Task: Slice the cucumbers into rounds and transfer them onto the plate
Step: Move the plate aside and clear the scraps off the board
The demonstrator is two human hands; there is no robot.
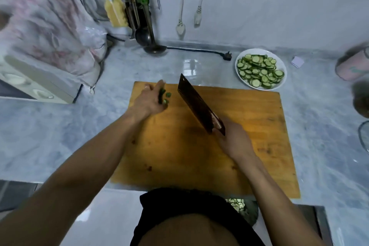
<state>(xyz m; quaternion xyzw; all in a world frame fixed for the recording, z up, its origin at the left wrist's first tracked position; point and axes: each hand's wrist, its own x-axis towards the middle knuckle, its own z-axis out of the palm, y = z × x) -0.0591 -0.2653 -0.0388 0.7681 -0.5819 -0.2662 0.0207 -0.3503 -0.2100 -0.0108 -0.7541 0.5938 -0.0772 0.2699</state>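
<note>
A few cucumber pieces are pinched in the left hand over the cutting board; a cleaver is gripped by the right hand. Most rounds are already on the plate; transferring the remainder seems next.

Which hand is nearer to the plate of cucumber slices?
Right. The right hand grips the cleaver on the board, below and left of the plate. The left hand holds cucumber pieces farther left.

Cucumber pieces gathered at the board's far edge

Left hand holds cucumber bits; right hand grips cleaver above cutting board; plate holds slices.
</note>
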